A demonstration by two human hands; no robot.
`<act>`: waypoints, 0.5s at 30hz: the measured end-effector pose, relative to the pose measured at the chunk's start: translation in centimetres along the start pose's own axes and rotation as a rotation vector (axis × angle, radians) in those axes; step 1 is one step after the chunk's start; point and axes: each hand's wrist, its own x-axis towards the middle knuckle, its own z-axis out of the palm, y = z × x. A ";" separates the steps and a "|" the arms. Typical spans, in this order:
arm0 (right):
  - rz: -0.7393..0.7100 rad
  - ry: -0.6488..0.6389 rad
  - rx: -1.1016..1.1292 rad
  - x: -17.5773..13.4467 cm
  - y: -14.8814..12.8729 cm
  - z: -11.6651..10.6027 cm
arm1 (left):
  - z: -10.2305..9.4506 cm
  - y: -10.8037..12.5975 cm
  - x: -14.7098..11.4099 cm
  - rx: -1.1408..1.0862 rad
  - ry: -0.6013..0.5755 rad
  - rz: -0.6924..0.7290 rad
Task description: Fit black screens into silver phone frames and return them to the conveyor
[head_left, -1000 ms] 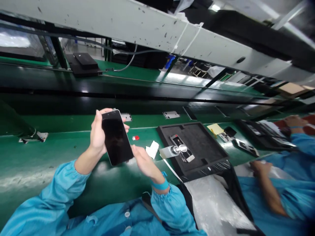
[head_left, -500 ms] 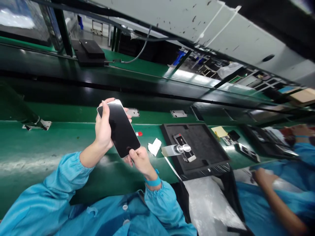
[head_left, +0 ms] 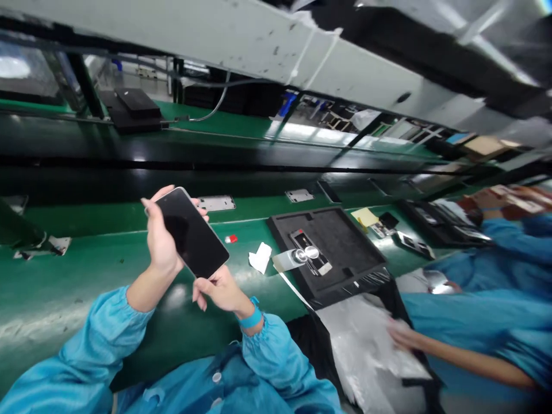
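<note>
Gripping a dark-screened smartphone (head_left: 191,234) along its upper left edge, the left hand (head_left: 160,240) is seen with the thumb laid over the near rim and the fingertips just showing past the far side, while the right hand (head_left: 221,289) is closed on the phone's lower corner from beneath, its palm turned away so that the fingers under the glass cannot be made out. The phone is held tilted above the green conveyor belt (head_left: 86,264), clear of the surface. The right edge of the view is blurred, and the co-worker's hand (head_left: 403,336) on a clear plastic sheet (head_left: 366,351) is smeared by motion. Open belt is left to the left of and below the hands. To the right of the hands, a folded white cloth (head_left: 260,257) and a small red piece (head_left: 232,238) lie on the belt, and just beyond them stands a black foam tray (head_left: 345,241) in which another phone (head_left: 311,259) is set, with a small silver-capped bottle (head_left: 291,259) lying across the tray's near-left edge. Grey metal plates (head_left: 217,202) rest farther back, beside the dark rail (head_left: 241,172).
</note>
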 end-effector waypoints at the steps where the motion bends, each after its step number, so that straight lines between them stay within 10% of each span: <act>1: -0.005 -0.003 0.012 0.3 0.2 0.0 | -0.1 0.0 0.0 -0.005 -0.001 0.016; 8: -0.036 -0.074 -0.019 -2.4 -1.9 -3.9 | -0.4 -2.7 3.8 0.100 -0.086 -0.067; 14: -0.319 0.124 -0.528 -16.8 -8.9 -9.0 | 8.0 -14.4 11.8 0.212 -0.038 -0.448; 15: -0.397 0.323 -0.620 -18.9 -9.3 -9.8 | 9.7 -16.8 13.0 0.265 0.014 -0.477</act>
